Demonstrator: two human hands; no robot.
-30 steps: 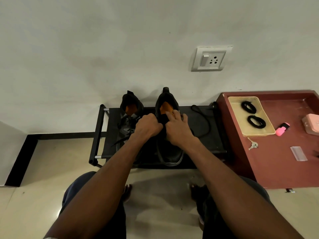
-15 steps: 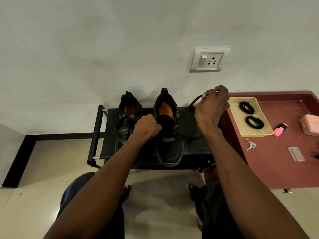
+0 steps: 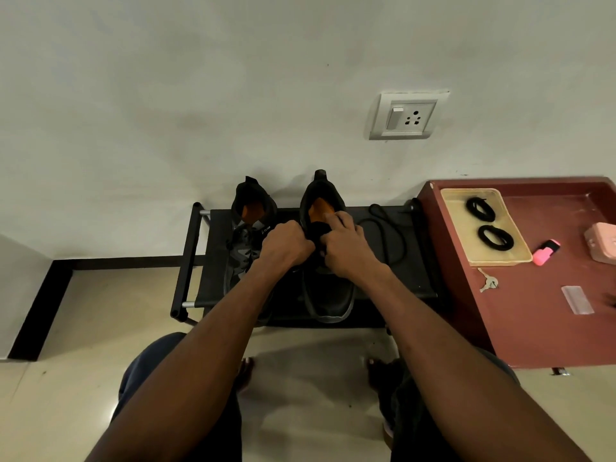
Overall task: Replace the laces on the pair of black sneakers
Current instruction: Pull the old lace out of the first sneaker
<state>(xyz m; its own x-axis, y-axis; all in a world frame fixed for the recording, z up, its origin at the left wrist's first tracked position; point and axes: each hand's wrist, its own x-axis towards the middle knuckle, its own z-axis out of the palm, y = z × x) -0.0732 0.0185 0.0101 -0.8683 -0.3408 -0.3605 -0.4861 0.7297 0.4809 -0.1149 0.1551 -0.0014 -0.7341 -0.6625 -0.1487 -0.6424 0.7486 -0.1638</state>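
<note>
Two black sneakers with orange insoles stand side by side on a low black rack [image 3: 416,288]. The left sneaker [image 3: 248,228] still carries its lace. My left hand [image 3: 288,246] grips the left side of the right sneaker [image 3: 328,295] near its opening. My right hand [image 3: 346,243] rests on the tongue, fingers curled at the eyelets and reaching into the opening. A loose black lace [image 3: 391,235] lies on the rack to the right of that shoe. Two coiled black laces [image 3: 480,208] [image 3: 496,237] sit in a beige tray [image 3: 453,225].
The tray stands on a red-brown table [image 3: 533,321] at the right, with a pink highlighter [image 3: 545,251], a pink box [image 3: 603,242], keys [image 3: 488,281] and a clear strip [image 3: 577,299]. A wall socket [image 3: 408,116] is above. My knees and feet are on the tiled floor below.
My right hand, which had pulled a lace up and to the right, has let it drop onto the rack and come back to the right sneaker's tongue. The left hand stayed on the shoe.
</note>
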